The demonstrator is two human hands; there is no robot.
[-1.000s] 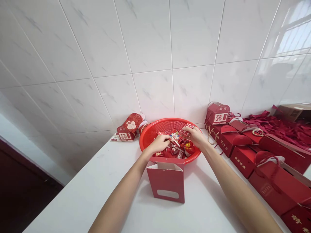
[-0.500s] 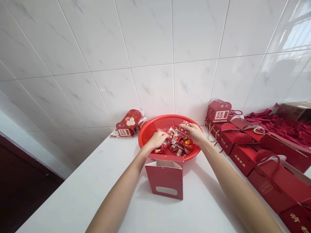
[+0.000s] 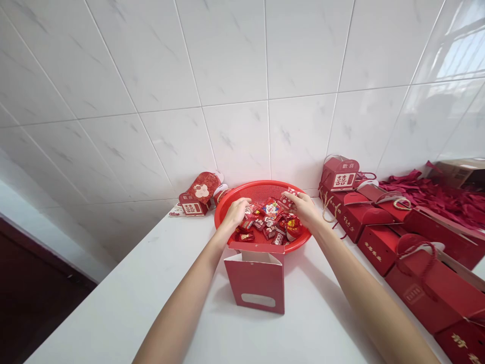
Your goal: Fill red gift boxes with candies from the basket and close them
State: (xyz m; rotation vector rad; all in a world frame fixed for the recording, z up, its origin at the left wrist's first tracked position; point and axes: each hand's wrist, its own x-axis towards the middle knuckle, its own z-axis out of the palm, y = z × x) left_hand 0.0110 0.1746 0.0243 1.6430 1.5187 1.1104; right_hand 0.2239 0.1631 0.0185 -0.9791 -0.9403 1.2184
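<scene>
A red plastic basket point(image 3: 223, 212) with wrapped candies point(image 3: 270, 222) in it stands near the wall. Over its left part is my left hand point(image 3: 237, 212), fingers closed on a red wrapped candy point(image 3: 248, 211). My right hand point(image 3: 304, 208), above the basket's right side, pinches a red packet with white dots point(image 3: 288, 198). In front of the basket, between my forearms, an upright red box point(image 3: 255, 285) stands with its top open and an oval window in its front. The box's inside is mostly hidden.
Small red boxes point(image 3: 194, 205) sit left of the basket against the tiled wall. Along the right side of the white table point(image 3: 151, 283) runs a row of red boxes point(image 3: 428, 288) with rope handles. Dark red ribbon-like material point(image 3: 420, 194) and a cardboard box point(image 3: 462, 172) lie behind them.
My left hand has moved left and slightly up, uncovering more candies. My right hand stays nearly in place with the dotted packet. The view has shifted slightly.
</scene>
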